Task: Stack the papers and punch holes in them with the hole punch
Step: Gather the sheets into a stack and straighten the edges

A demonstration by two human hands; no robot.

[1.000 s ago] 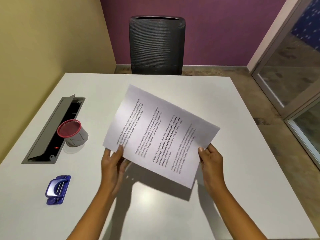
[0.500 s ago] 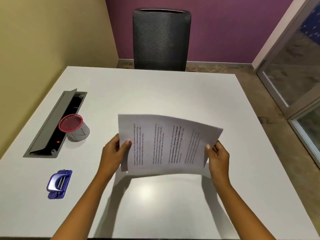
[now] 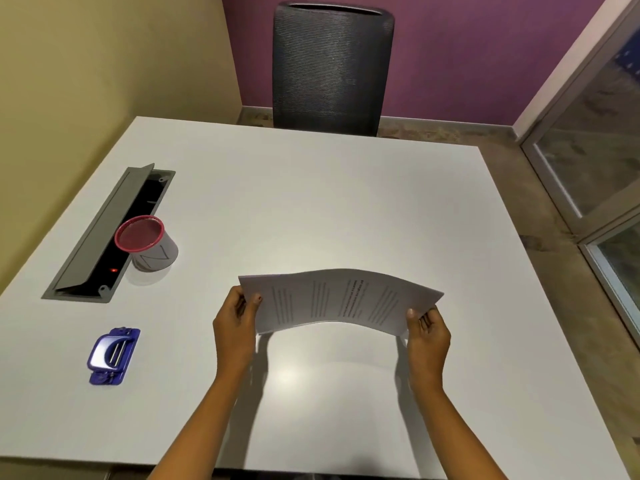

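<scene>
Above the near middle of the white table (image 3: 346,202), held clear of the surface: the papers (image 3: 341,301), printed side up, bowed upward in the centre and gripped at both short ends; left hand (image 3: 235,323) closed on the left edge, thumb on top and fingers underneath; right hand (image 3: 427,330) pinching the right edge the same way, thumb on top. Looks like the squaring step, with the sheets gathered into one stack and not yet tapped flush or laid down; edges at the left corner appear slightly fanned, though too fine to count sheets. Well apart to the left, untouched: the blue hole punch (image 3: 112,355), flat on the table near the front edge; beyond it a pink-rimmed mesh cup (image 3: 147,242) just beside the open grey cable tray (image 3: 104,233); dark chair (image 3: 330,64) at the far side. Next move probably calls for settling the stack so its edges line up, then freeing one hand to fetch the punch and feeding one aligned edge fully into its slot; uneven edges would likely give stray holes.
</scene>
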